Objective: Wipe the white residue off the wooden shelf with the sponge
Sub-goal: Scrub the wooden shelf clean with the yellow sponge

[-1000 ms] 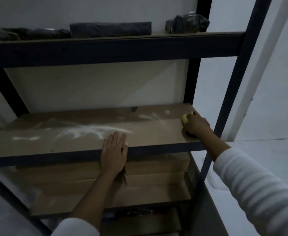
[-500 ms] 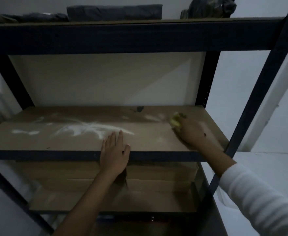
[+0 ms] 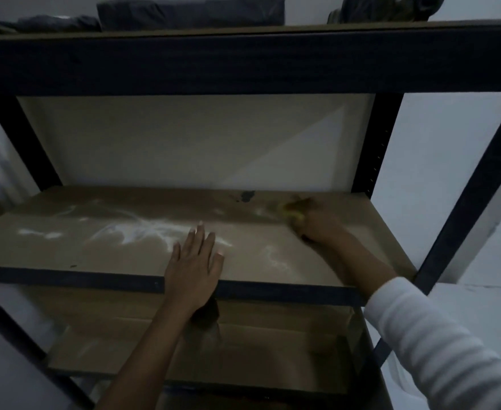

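Behind sponge (image 3: 293, 209), dark stain (image 3: 245, 196).

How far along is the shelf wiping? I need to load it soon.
Barely started. Done: the far right end of the wooden shelf looks mostly bare. In hand: the right hand rubs the sponge near the back right. Left: the big white residue at centre-left and a faint streak, beside the resting left hand.

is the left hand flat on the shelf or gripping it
Flat. The left hand lies palm down on the wooden shelf, fingers straight and slightly spread beside the white residue; nothing is held in it.
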